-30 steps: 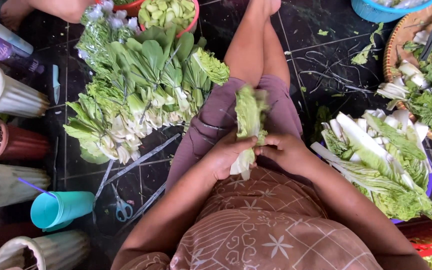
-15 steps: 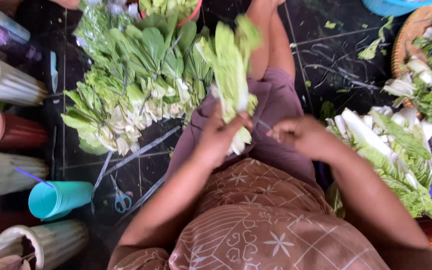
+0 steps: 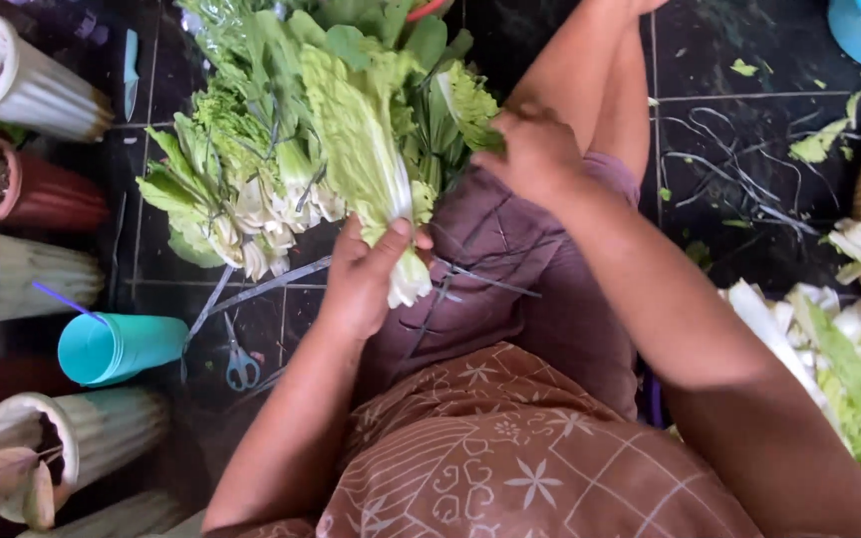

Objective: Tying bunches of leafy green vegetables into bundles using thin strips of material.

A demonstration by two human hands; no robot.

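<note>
Fingers (image 3: pixel 403 235) of the left hand (image 3: pixel 366 274) clenched around the pale stem end of a long cabbage head (image 3: pixel 356 149), leaves pointing toward 12 o'clock, white base jutting out at 5 o'clock just above the lap. Right hand (image 3: pixel 535 149) up at 1 o'clock of the left, fingers curled onto a ruffled green leaf (image 3: pixel 468 100) at the edge of the greens; whether gripping or only pinching, cannot tell. Apparently mid-sorting: one head lifted clear in the left hand, the right reaching into the pile for another piece. Next move, by the look of it, calls for a firm hold on the stem and a clean pull of the leaf without dragging the neighbouring stalks.

Behind the hands, at 11 o'clock, a heap of leafy greens (image 3: pixel 241 189) on the dark tiled floor (image 3: pixel 749 60). At 8 o'clock, blue-handled scissors (image 3: pixel 241 364) lying flat, just beside a teal cup (image 3: pixel 117 347) on its side. Along the 9 o'clock edge, ribbed plant pots (image 3: pixel 22 85). At 3 to 4 o'clock, more cut cabbage (image 3: pixel 839 359), well apart from the held head; thin strings (image 3: pixel 719 159) scattered at 2 o'clock.
</note>
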